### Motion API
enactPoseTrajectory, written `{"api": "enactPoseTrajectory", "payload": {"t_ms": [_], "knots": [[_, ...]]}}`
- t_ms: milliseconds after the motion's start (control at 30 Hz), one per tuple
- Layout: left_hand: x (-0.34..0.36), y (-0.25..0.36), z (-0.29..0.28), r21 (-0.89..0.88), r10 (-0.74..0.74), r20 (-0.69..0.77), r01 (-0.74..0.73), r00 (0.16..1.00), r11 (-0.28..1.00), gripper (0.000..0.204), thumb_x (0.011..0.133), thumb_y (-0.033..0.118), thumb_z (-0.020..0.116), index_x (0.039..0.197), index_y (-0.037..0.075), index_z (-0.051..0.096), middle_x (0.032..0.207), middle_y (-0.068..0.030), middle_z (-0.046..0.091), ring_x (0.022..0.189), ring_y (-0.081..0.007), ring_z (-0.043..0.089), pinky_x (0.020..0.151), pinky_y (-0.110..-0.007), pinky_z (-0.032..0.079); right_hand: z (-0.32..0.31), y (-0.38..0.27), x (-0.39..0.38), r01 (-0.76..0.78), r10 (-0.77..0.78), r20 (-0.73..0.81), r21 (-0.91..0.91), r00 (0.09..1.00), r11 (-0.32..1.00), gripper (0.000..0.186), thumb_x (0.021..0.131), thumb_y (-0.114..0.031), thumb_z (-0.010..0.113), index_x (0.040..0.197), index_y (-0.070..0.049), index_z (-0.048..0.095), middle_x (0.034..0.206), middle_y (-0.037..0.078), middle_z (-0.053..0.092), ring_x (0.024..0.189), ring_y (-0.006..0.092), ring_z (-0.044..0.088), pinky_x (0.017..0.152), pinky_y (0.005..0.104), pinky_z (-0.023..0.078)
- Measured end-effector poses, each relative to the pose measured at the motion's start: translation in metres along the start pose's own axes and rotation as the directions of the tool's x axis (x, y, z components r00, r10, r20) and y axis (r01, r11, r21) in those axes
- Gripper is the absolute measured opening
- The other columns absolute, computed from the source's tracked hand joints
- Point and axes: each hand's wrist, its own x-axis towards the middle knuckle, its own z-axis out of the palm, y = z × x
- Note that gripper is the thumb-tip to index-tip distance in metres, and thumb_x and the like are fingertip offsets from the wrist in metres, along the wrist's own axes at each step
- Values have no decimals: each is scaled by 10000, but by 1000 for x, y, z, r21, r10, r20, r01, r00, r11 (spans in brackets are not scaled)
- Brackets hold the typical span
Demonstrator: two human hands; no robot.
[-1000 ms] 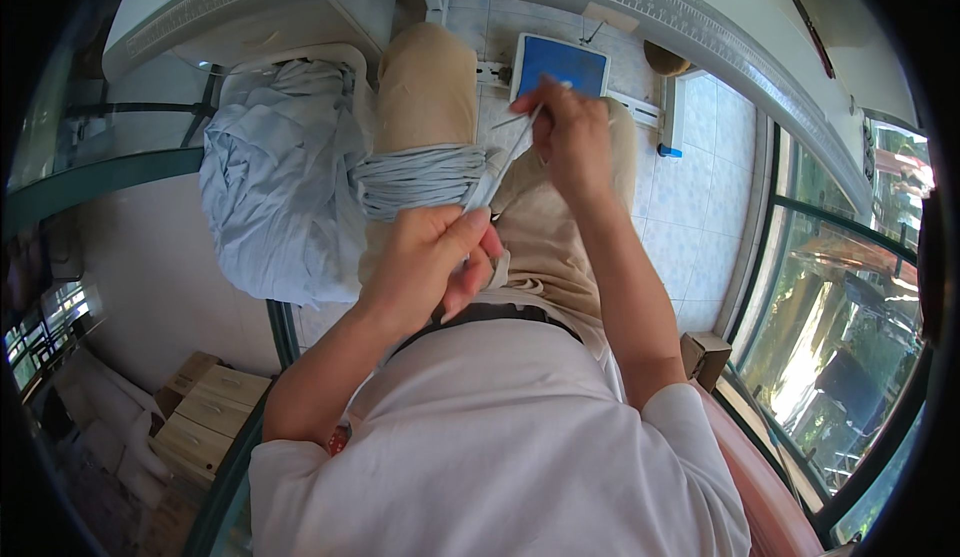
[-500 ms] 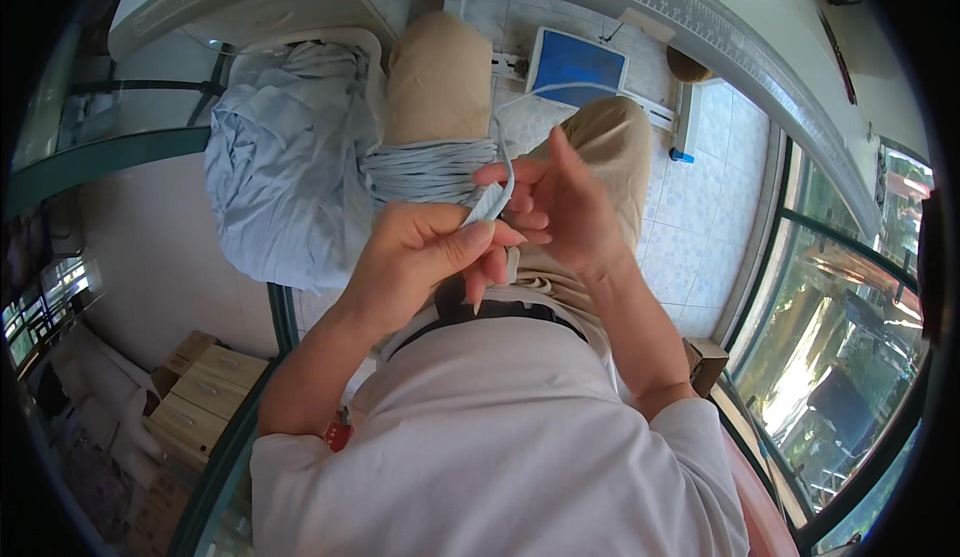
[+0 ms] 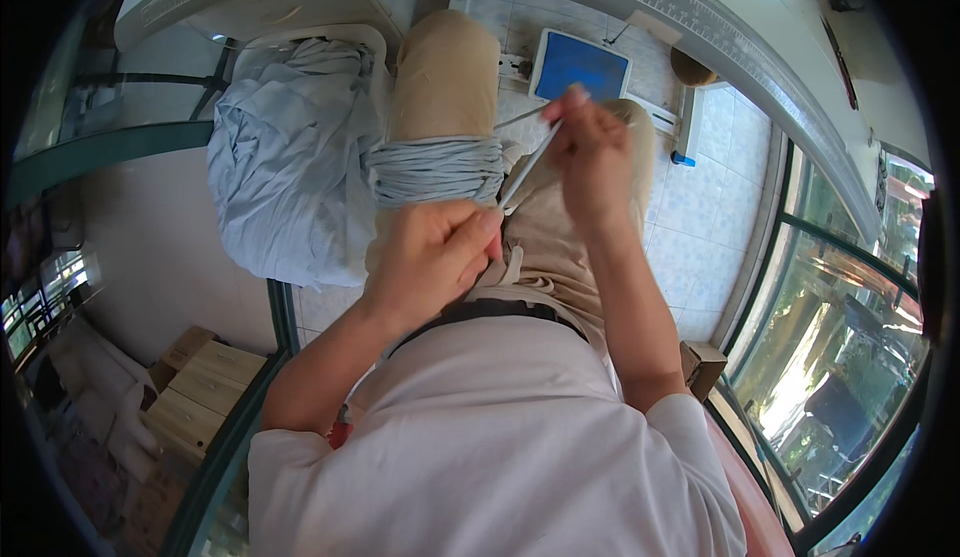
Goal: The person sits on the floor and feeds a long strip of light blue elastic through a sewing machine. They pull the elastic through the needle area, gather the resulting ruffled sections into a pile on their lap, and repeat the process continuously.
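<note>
Between my two hands a thin light grey-blue fabric cord (image 3: pixel 531 168) is drawn taut on a slant. My left hand (image 3: pixel 432 257), low in front of my waist, pinches its lower end between thumb and fingers. Farther out, above my right thigh, my right hand (image 3: pixel 590 162) is closed on the upper part, slightly blurred. A thin strand runs from the right hand back toward my left leg. Many turns of the same cord, a wound bundle (image 3: pixel 437 170), encircle my left thigh near the knee.
Left of my leg, crumpled light blue cloth (image 3: pixel 285 147) fills and spills over a pale tub (image 3: pixel 379 62). Ahead lies a blue panel with a white frame (image 3: pixel 580 65) near the tiled floor. A table edge with ruler markings (image 3: pixel 660 2) arches overhead; a window (image 3: pixel 830 357) stands right.
My right hand has moved up and away from my left, closing on the cord and pulling it straight. The loose loop between my hands is gone. My left hand stays nearly in place.
</note>
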Motion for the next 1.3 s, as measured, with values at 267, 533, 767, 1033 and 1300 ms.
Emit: {"api": "enactPoseTrajectory", "payload": {"t_ms": [267, 533, 767, 1033, 1300], "knots": [[-15, -7, -16, 302, 312, -164, -253, 936, 919, 195, 933, 65, 526, 1085, -23, 611, 817, -52, 626, 555, -49, 541, 445, -179, 415, -17, -17, -5, 106, -109, -10, -146, 994, 984, 364, 971, -292, 511, 773, -6, 620, 525, -50, 389, 471, 31, 267, 441, 218, 197], [30, 9, 14, 410, 510, 32, -476, 860, 778, 161, 897, -10, 524, 1034, -51, 599, 784, -59, 600, 595, -88, 524, 529, -221, 454, -5, -37, -38, 285, -297, -42, -188, 954, 940, 357, 967, -295, 521, 787, -18, 657, 544, -52, 442, 492, 16, 329, 446, 196, 219], [-21, -8, -41, 695, 642, -126, -394, 756, 601, 111, 897, 1, 517, 876, -44, 617, 705, -45, 569, 602, -94, 474, 558, -237, 400, -19, -14, -34, 19, -33, 105, 136, 994, 990, 306, 978, -271, 489, 839, -31, 617, 584, -40, 423, 481, 43, 289, 437, 201, 208], [-51, -32, -199, 782, 715, -609, 109, 342, 614, 187, 867, -61, 487, 906, -17, 665, 708, -55, 601, 658, -116, 533, 626, -252, 443, -36, 8, -9, -272, 234, 155, 309, 960, 911, 206, 944, -196, 543, 905, -3, 602, 646, -18, 474, 514, 59, 360, 440, 200, 262], [3, -106, -257, 783, 557, -608, 313, 566, 538, 321, 736, -78, 558, 1033, 5, 644, 1035, -184, 624, 863, -332, 632, 745, -367, 484, -58, 71, 6, -374, 411, 18, -376, 912, 848, 247, 918, -145, 536, 1069, 46, 579, 756, 51, 618, 571, 88, 540, 451, 227, 401]]}}
